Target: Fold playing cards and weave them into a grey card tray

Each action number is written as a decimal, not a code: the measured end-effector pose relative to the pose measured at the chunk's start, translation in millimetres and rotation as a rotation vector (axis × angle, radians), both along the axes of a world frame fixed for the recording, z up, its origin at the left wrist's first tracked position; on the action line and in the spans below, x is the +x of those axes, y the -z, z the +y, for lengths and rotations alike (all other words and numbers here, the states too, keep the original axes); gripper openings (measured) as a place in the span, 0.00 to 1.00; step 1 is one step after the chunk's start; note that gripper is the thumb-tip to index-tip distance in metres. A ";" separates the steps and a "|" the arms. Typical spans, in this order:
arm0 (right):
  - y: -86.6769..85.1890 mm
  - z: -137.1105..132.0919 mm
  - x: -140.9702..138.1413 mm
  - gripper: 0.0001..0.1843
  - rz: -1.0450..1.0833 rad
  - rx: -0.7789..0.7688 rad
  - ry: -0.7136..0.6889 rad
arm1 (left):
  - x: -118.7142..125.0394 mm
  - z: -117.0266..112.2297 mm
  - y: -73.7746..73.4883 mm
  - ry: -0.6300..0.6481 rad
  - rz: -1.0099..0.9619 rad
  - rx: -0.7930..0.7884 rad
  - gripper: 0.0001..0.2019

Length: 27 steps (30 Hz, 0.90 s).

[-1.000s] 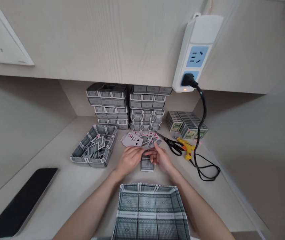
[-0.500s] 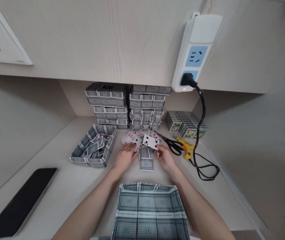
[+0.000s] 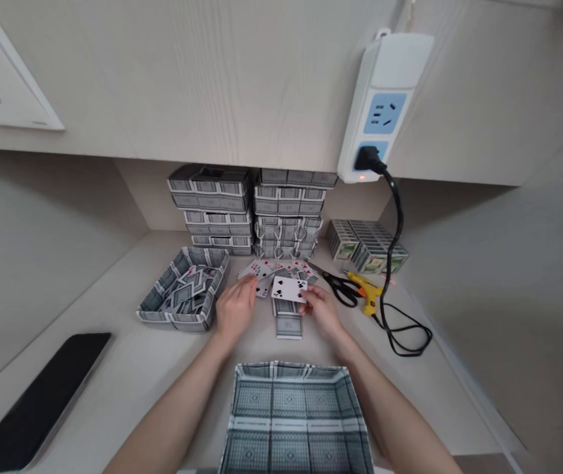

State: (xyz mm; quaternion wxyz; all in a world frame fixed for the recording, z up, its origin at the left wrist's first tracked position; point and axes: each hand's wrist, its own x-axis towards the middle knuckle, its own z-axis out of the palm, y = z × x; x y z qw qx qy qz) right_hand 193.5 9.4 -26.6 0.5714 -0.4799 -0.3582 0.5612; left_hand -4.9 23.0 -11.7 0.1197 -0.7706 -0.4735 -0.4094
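Note:
My right hand (image 3: 322, 311) pinches a face-up black-pip playing card (image 3: 289, 289) just above the desk. My left hand (image 3: 236, 307) rests with curled fingers on the loose face-up cards (image 3: 266, 270) spread on the desk; whether it grips one I cannot make out. Between the hands lies a small strip of face-down grey-backed cards (image 3: 288, 321). A tray made of grey-backed cards (image 3: 292, 415) stands nearest me, with no loose cards in it.
A second card tray (image 3: 182, 297) holding several loose cards sits at the left. Two stacks of card trays (image 3: 254, 210) stand at the back. Card packs (image 3: 367, 247), scissors (image 3: 339, 287), a yellow glue gun (image 3: 367, 289) with black cord and a power strip (image 3: 380, 105) are right. A dark phone (image 3: 39, 401) lies left.
Both hands moved from the face-down strip toward the spread cards. My right hand lifted one face-up card from the pile; my left hand shifted left onto the spread.

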 end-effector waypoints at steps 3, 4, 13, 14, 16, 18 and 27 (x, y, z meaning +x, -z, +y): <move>-5.1 -4.7 -6.0 0.14 0.008 0.002 -0.134 | 1.6 -3.7 -3.9 0.079 -0.040 0.051 0.10; -7.0 -6.3 -7.9 0.14 0.023 0.009 -0.178 | 3.3 -5.5 -4.8 0.124 -0.040 0.058 0.10; -17.3 -14.6 -13.1 0.19 0.214 0.097 -0.332 | 17.6 -14.9 -4.3 0.515 0.104 0.014 0.11; -18.1 -15.2 -12.6 0.19 0.223 0.100 -0.327 | 17.3 -14.0 -3.7 0.527 0.111 0.009 0.11; -19.1 -15.7 -11.9 0.20 0.236 0.101 -0.322 | 16.3 -12.2 -2.3 0.541 0.117 0.007 0.12; -18.1 -15.1 -11.5 0.20 0.231 0.099 -0.312 | 15.8 -11.4 -1.0 0.551 0.123 0.005 0.12; -7.6 -6.8 -10.1 0.19 -0.029 0.098 -0.143 | 19.7 -17.1 -12.2 0.337 -0.183 -0.136 0.11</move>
